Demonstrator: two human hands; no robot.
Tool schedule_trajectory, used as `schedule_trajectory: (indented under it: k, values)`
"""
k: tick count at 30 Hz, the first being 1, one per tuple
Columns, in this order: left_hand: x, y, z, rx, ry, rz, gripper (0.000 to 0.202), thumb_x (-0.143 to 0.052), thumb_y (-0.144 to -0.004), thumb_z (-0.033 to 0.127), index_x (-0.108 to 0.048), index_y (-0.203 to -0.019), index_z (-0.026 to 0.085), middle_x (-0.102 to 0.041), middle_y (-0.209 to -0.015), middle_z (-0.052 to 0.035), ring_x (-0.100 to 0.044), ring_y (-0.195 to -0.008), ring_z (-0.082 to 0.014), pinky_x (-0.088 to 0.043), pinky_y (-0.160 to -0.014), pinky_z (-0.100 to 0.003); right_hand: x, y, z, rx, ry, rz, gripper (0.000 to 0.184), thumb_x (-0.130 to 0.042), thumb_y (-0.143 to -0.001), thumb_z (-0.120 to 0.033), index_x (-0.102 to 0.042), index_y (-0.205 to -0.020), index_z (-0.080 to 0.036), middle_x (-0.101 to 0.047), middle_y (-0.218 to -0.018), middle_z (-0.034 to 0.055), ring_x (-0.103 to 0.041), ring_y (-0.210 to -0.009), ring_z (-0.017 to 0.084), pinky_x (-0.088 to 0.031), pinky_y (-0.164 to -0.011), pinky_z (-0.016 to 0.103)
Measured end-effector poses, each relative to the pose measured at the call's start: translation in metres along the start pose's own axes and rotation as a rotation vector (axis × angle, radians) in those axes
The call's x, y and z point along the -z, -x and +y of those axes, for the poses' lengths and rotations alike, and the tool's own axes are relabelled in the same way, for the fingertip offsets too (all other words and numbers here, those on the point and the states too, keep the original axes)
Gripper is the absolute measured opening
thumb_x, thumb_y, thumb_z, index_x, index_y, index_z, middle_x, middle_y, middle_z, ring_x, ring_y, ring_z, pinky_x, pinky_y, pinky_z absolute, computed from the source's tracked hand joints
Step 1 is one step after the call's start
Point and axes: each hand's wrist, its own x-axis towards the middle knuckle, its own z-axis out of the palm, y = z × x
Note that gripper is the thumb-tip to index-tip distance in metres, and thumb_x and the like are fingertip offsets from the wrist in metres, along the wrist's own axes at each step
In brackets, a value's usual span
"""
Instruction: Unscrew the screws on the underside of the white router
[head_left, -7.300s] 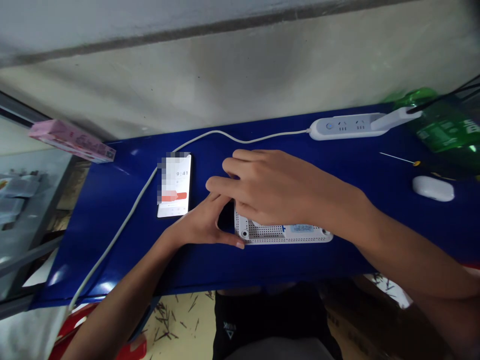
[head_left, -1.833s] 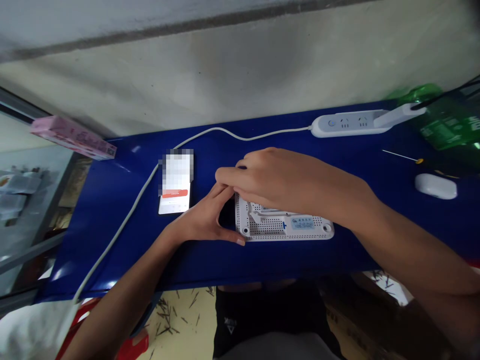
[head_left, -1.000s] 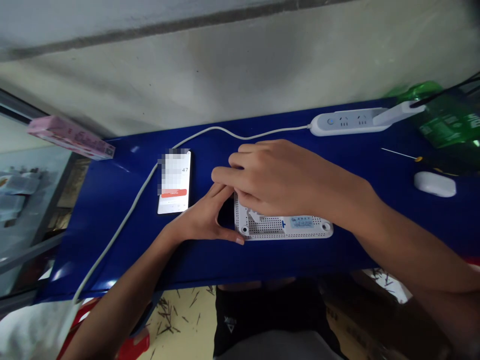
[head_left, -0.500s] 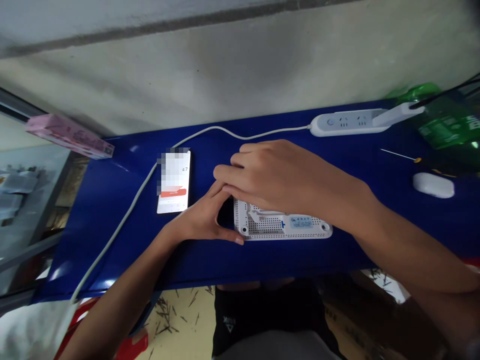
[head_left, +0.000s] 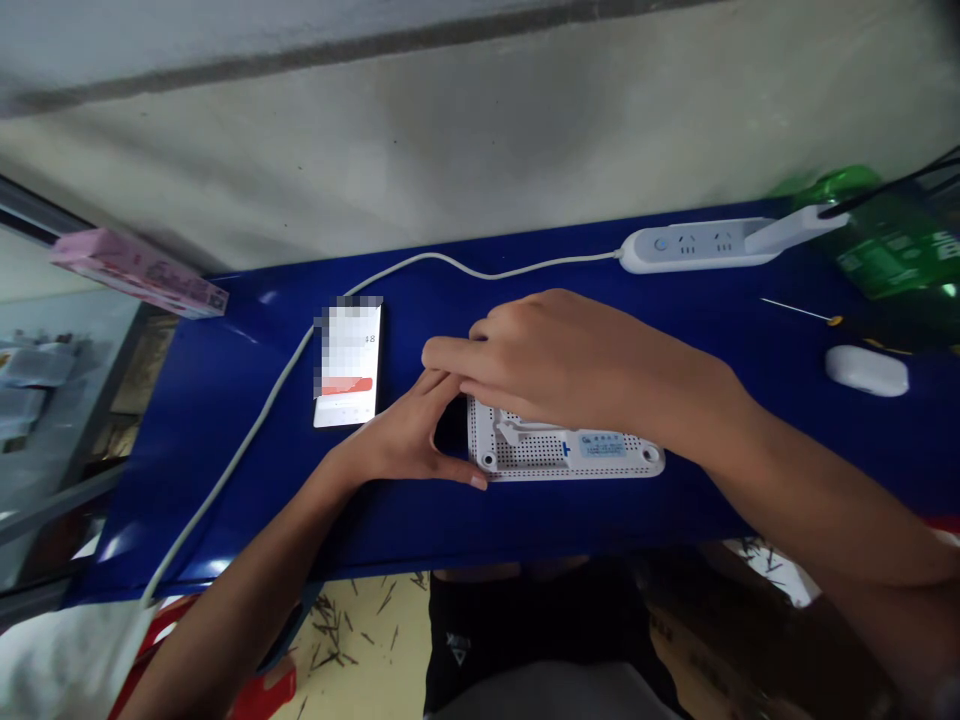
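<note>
A white perforated router-like box (head_left: pixel 570 452) lies upside down on the blue table (head_left: pixel 225 420), with a blue label on its underside. My left hand (head_left: pixel 409 435) braces the box's left end, thumb along the near corner and fingers against the far corner. My right hand (head_left: pixel 555 355) lies over the box's far left part, fingers curled and pressed down near its edge; what the fingertips pinch is hidden.
A lit phone (head_left: pixel 347 365) lies left of the hands. A white power strip (head_left: pixel 697 247) with its cord (head_left: pixel 247 450) runs along the back. At right are a white earbud case (head_left: pixel 866 371), a thin screwdriver (head_left: pixel 799 313) and a green bottle (head_left: pixel 885 245). A pink box (head_left: pixel 139 272) sits far left.
My right hand's fingers have curled tighter and lifted slightly over the box's left end. My left hand and the box have stayed put.
</note>
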Motion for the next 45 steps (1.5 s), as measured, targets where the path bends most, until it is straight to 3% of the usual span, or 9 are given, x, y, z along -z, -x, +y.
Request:
schedule_trajectory:
  k: [5,13,22,28,31,37,42,45]
  values:
    - [0.000,-0.001,0.000,-0.017,-0.014,-0.002,0.143,-0.106,-0.077,0.079,-0.037,-0.188,0.021,-0.037,-0.196,-0.0263,-0.026,-0.186,-0.0556,-0.032,-0.148,-0.082,-0.008,0.002,0.005,0.042,-0.057,0.090,0.021,-0.072,-0.114,-0.014,-0.067,-0.133,-0.023,-0.059,-0.077,-0.0084,-0.050,-0.061,0.015,-0.026,-0.056,0.032]
    - [0.002,-0.001,-0.001,-0.046,-0.024,-0.012,0.144,-0.105,-0.079,0.078,-0.032,-0.190,0.022,-0.025,-0.201,-0.0254,-0.015,-0.188,-0.0571,-0.025,-0.149,-0.084,-0.007,0.000,0.006,0.027,-0.136,0.062,0.025,-0.066,-0.117,-0.012,-0.066,-0.139,-0.022,-0.066,-0.082,-0.0060,-0.057,-0.068,0.017,-0.027,-0.058,0.033]
    - [0.002,-0.002,0.001,-0.063,-0.038,0.005,0.139,-0.102,-0.082,0.081,-0.035,-0.189,0.021,-0.025,-0.200,-0.0253,-0.018,-0.187,-0.0585,-0.028,-0.147,-0.087,-0.004,0.001,0.005,0.000,-0.121,0.095,0.021,-0.063,-0.118,-0.012,-0.069,-0.136,-0.022,-0.066,-0.080,-0.0051,-0.063,-0.071,0.017,-0.031,-0.058,0.031]
    - [-0.002,0.001,-0.016,-0.114,-0.017,0.039,0.142,-0.107,-0.076,0.077,-0.033,-0.191,0.039,-0.036,-0.195,-0.0174,-0.030,-0.183,-0.0563,-0.038,-0.145,-0.085,0.005,0.005,0.007,-0.077,-0.122,0.130,0.020,-0.071,-0.117,-0.018,-0.069,-0.137,-0.023,-0.060,-0.077,-0.0109,-0.054,-0.064,0.010,-0.028,-0.060,0.027]
    - [-0.002,0.002,-0.016,-0.094,-0.010,0.041,0.139,-0.106,-0.078,0.076,-0.033,-0.191,0.042,-0.038,-0.194,-0.0152,-0.033,-0.183,-0.0550,-0.040,-0.145,-0.084,0.005,0.007,0.008,-0.085,-0.122,0.154,0.019,-0.076,-0.115,-0.021,-0.070,-0.132,-0.023,-0.054,-0.072,-0.0131,-0.049,-0.060,0.009,-0.026,-0.059,0.026]
    - [-0.001,0.000,-0.009,-0.101,-0.022,0.045,0.139,-0.106,-0.077,0.078,-0.036,-0.190,0.039,-0.038,-0.196,-0.0153,-0.027,-0.185,-0.0562,-0.035,-0.148,-0.082,-0.003,-0.001,0.003,-0.028,-0.100,0.100,0.018,-0.066,-0.117,-0.011,-0.069,-0.130,-0.022,-0.060,-0.077,-0.0075,-0.057,-0.066,0.015,-0.028,-0.057,0.031]
    - [0.001,-0.001,-0.002,-0.066,-0.053,0.008,0.140,-0.100,-0.082,0.083,-0.032,-0.190,0.025,-0.030,-0.198,-0.0240,-0.022,-0.186,-0.0571,-0.030,-0.146,-0.088,-0.006,-0.004,0.003,-0.039,-0.128,0.053,0.017,-0.065,-0.118,-0.012,-0.069,-0.131,-0.021,-0.061,-0.079,-0.0065,-0.060,-0.067,0.016,-0.031,-0.058,0.031]
    - [0.003,-0.003,0.002,-0.038,-0.054,-0.022,0.144,-0.102,-0.080,0.082,-0.031,-0.190,0.022,-0.026,-0.199,-0.0265,-0.019,-0.187,-0.0576,-0.029,-0.147,-0.086,-0.007,-0.003,0.005,-0.022,-0.146,0.068,0.016,-0.066,-0.116,-0.011,-0.069,-0.129,-0.020,-0.064,-0.081,-0.0052,-0.061,-0.068,0.017,-0.031,-0.059,0.031]
